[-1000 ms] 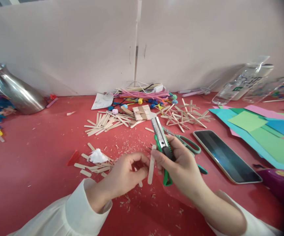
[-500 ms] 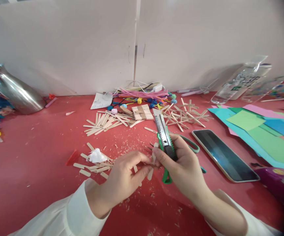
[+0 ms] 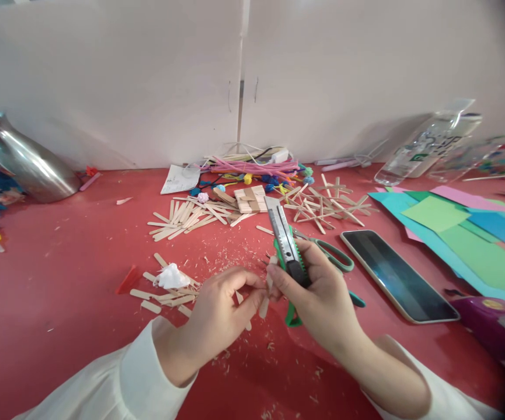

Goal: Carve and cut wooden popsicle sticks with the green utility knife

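Note:
My left hand [image 3: 221,315] pinches a pale wooden craft stick [image 3: 266,291] that stands nearly upright between my two hands. My right hand [image 3: 322,291] is wrapped round a green utility knife [image 3: 284,236] whose metal blade end points up and away from me. The fingers of my right hand also touch the stick's upper end. Wood shavings [image 3: 235,256] lie scattered on the red table [image 3: 60,280] under and around my hands.
Green-handled scissors [image 3: 335,256] and a dark phone [image 3: 399,275] lie right of my hands. Loose sticks [image 3: 186,219], stick crosses [image 3: 326,204], pipe cleaners [image 3: 256,168], coloured paper sheets [image 3: 466,233], a steel jug [image 3: 25,160] and a plastic bottle [image 3: 423,146] surround the space. A white wad [image 3: 171,277] sits on cut stick pieces.
The knife swung slightly right and back to the left, and the stick dipped lower between my hands and stayed there. Both hands keep their holds.

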A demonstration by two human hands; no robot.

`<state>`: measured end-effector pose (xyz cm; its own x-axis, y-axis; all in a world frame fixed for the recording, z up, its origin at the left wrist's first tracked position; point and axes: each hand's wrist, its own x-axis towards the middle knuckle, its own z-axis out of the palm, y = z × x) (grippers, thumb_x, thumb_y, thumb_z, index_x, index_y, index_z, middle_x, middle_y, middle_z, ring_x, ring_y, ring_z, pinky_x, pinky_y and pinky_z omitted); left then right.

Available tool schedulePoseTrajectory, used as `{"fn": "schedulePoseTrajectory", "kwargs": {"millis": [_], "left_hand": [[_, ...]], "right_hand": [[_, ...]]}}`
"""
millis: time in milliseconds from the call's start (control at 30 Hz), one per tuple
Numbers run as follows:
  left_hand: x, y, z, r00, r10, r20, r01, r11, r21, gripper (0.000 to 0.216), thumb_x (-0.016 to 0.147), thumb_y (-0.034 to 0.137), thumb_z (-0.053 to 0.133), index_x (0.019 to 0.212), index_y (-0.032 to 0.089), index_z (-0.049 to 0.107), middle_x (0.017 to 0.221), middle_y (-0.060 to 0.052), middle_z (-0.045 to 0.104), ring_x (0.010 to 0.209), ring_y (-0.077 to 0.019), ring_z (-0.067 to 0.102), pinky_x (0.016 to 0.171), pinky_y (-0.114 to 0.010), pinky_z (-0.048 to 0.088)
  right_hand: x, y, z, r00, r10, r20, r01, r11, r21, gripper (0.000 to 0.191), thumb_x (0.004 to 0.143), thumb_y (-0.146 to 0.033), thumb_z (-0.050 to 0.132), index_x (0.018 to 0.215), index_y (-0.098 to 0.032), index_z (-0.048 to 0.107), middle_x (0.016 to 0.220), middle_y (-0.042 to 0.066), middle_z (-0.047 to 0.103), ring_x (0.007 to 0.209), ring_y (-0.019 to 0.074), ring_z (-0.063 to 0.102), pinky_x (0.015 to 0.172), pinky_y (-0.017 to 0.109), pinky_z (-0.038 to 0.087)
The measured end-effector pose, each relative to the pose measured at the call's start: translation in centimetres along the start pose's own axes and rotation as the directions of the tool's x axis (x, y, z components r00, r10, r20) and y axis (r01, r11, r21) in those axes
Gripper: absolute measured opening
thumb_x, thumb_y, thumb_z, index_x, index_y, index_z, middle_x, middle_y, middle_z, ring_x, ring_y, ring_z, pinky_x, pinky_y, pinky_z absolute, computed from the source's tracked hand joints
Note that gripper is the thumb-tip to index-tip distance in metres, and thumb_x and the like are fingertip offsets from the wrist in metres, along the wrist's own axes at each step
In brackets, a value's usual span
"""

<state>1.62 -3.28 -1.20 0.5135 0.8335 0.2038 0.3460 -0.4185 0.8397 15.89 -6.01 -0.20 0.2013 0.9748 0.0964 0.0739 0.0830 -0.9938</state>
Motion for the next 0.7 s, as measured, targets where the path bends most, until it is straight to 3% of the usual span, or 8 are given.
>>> {"fn": "schedulePoseTrajectory", "kwargs": {"millis": [467, 700], "left_hand": [[-0.03, -0.05, 0.08, 1.0, 0.017, 0.019, -0.015, 0.996, -0.086, 0.007, 0.083, 0.018, 0.051, 0.081, 0.017, 0.057, 0.07, 0.0, 0.065, 0.057, -0.0096, 0.059, 0.057, -0.021, 0.046], [0.0, -0.58, 0.21, 0.988, 0.152, -0.041, -0.148, 0.985, 0.087, 0.007, 0.08, 0.014, 0.054, 0.074, 0.018, 0.057, 0.073, 0.001, 0.064, 0.066, -0.0105, 0.059, 0.064, -0.023, 0.045]], "right_hand": [[0.19, -0.02, -0.1, 1.0, -0.01, -0.01, 0.01, 0.998, 0.059, 0.017, 0.077, -0.027, 0.056, 0.088, -0.022, 0.043, 0.051, -0.009, 0.054, 0.045, 0.009, 0.055, 0.047, 0.023, 0.048], [0.09, 0.05, 0.03, 1.0, -0.004, -0.007, 0.004, 0.999, 0.047, 0.018, 0.075, -0.025, 0.057, 0.086, -0.022, 0.044, 0.052, -0.01, 0.053, 0.045, 0.0082, 0.054, 0.046, 0.022, 0.047]]}}
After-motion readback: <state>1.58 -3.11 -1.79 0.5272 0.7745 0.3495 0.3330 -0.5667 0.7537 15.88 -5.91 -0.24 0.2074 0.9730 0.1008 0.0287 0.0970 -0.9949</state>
